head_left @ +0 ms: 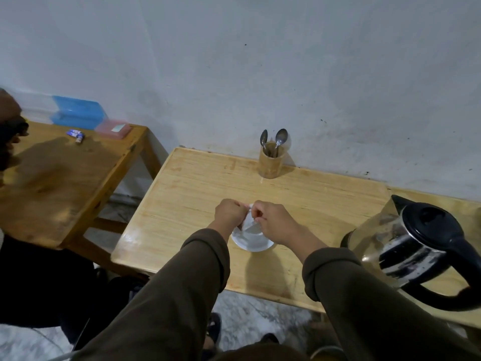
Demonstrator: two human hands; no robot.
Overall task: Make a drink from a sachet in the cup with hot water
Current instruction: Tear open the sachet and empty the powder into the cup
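A white cup (251, 243) stands near the front of the light wooden table (197, 183). Directly above it, my left hand (229, 213) and my right hand (276, 221) pinch the top edge of a small pale sachet (249, 225) from either side. The sachet hangs over the cup's mouth, partly hidden by my fingers. A glass electric kettle (406, 246) with a black lid and handle stands at the right of the table.
A bamboo holder (270, 162) with two spoons (281, 138) stands by the wall at the back. A second wooden table (59, 178) on the left carries blue and pink boxes (78, 113) and a small tube. Another person's dark clothing shows at the left edge.
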